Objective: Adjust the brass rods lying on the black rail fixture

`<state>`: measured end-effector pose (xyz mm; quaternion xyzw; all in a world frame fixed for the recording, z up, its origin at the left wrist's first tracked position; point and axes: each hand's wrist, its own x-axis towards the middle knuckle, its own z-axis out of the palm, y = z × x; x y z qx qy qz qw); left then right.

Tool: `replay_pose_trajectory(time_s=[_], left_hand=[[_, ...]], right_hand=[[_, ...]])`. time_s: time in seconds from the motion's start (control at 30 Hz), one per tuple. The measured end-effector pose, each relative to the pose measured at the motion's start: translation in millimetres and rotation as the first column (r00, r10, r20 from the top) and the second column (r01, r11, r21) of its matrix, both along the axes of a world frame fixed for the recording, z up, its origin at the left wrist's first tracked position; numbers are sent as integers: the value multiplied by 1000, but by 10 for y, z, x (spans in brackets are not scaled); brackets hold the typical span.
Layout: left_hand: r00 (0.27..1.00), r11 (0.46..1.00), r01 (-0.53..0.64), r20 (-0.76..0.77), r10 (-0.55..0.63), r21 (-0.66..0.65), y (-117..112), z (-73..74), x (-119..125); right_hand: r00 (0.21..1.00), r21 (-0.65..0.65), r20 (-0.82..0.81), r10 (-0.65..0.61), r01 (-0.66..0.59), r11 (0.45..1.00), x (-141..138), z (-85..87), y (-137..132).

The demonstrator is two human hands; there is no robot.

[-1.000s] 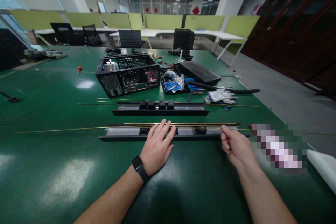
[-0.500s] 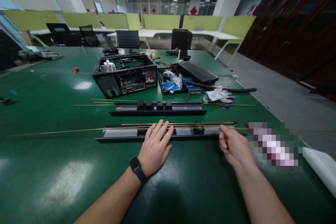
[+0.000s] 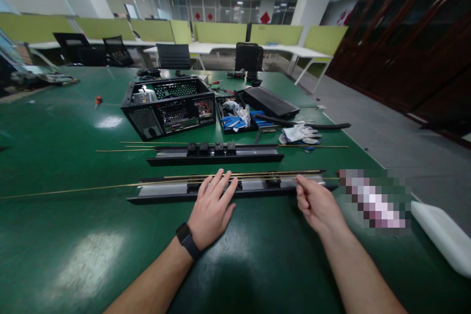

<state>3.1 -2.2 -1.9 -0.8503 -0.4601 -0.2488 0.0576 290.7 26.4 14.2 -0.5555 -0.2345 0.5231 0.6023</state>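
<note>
My left hand [image 3: 211, 211] lies with fingers stretched over the near black-edged metal channel [image 3: 253, 193], its fingertips resting on thin brass-coloured rods. A dark watch is on that wrist. Thumb and forefinger of my right hand [image 3: 319, 206] pinch a thin brass rod [image 3: 73, 191] near the channel's right end. This rod runs along the channel and far out past its left end, to the picture's edge. Black blocks sit inside the channel; one block [image 3: 273, 180] shows between my hands, another is partly hidden under my left fingers.
Behind lies a second channel [image 3: 217, 160] with several black blocks and rods. Farther back stand an open computer case [image 3: 165, 113], a black tray [image 3: 250, 126] with gloves, a flat black panel [image 3: 272, 101] and a white glove [image 3: 298, 132]. A white object [image 3: 441, 235] lies right, beside a pixelated patch.
The whole view has shifted slightly. Against the channel, my right hand and the pinched rod have moved a little left. My left hand stays on the rods.
</note>
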Motion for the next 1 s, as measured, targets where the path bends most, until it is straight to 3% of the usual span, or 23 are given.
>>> replay_pose_trajectory(time_s=[0.1, 0.23, 0.3, 0.37, 0.5, 0.57, 0.7, 0.77, 0.83, 1.0], left_hand=[[1000, 1000, 2, -7, -2, -5, 1, 0, -2], [1000, 1000, 1, -12, -1, -4, 0, 10, 0], [1000, 1000, -2, -9, 2, -1, 0, 14, 5], [1000, 1000, -8, -8, 8, 0, 1, 15, 10], [1000, 1000, -8, -7, 8, 8, 3, 11, 11], [1000, 1000, -7, -11, 7, 5, 2, 10, 8], [1000, 1000, -8, -13, 8, 2, 0, 8, 5], [1000, 1000, -8, -13, 8, 0, 1, 6, 5], [1000, 1000, -11, -16, 11, -6, 1, 6, 5], [1000, 1000, -5, -15, 5, -10, -2, 20, 1]], right_hand=[[999, 9, 31, 28, -29, 1000, -35, -20, -7], [974, 20, 37, -225, 225, 974, 60, -14, 32], [961, 25, 18, -274, 274, 961, 99, -3, 44], [970, 32, 13, -242, 241, 970, 88, 6, 38], [999, 27, 32, -25, 25, 999, -17, 10, 1], [999, 29, 44, -10, 8, 1000, -28, 6, -2], [968, 41, 30, -250, 249, 968, 80, -5, 39], [954, 39, 13, -299, 298, 954, 122, -12, 54], [967, 38, 10, -254, 254, 967, 111, -21, 50], [999, 33, 43, 19, -20, 999, -13, -42, 5]])
